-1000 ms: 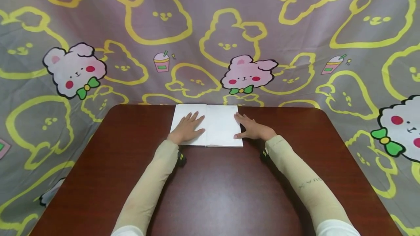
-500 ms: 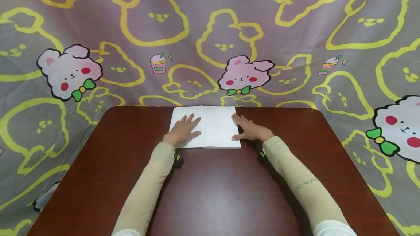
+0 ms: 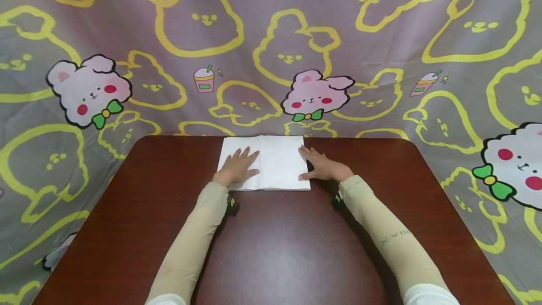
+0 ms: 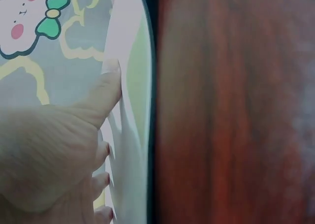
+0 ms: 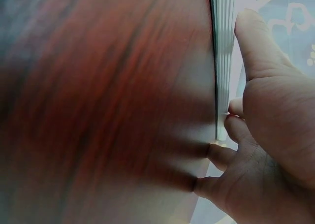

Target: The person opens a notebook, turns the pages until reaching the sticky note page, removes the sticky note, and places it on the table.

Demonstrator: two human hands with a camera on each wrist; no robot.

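Note:
An open book with white pages (image 3: 282, 166) lies on the brown table near its far edge. My left hand (image 3: 237, 167) rests on the left page, its fingers spread and pointing away, the thumb toward the spine. In the left wrist view the left hand's thumb (image 4: 106, 91) lies on the paper. At the book's right edge my right hand (image 3: 325, 167) touches the right page with thumb and index finger. The right wrist view shows the stacked page edges (image 5: 224, 51) beside the right thumb, while its lower fingers reach down to the table surface.
The dark red-brown tabletop (image 3: 271, 248) extends toward me and to both sides. Behind it hangs a cloth backdrop (image 3: 237, 22) printed with cartoon rabbits and cups, which also runs along both sides. A small black device (image 3: 232, 205) sits on the left wrist.
The head view has shifted slightly. Both hands keep nearly the same place on the book, and the paper by the spine on the left page now shows a slight fold or bulge.

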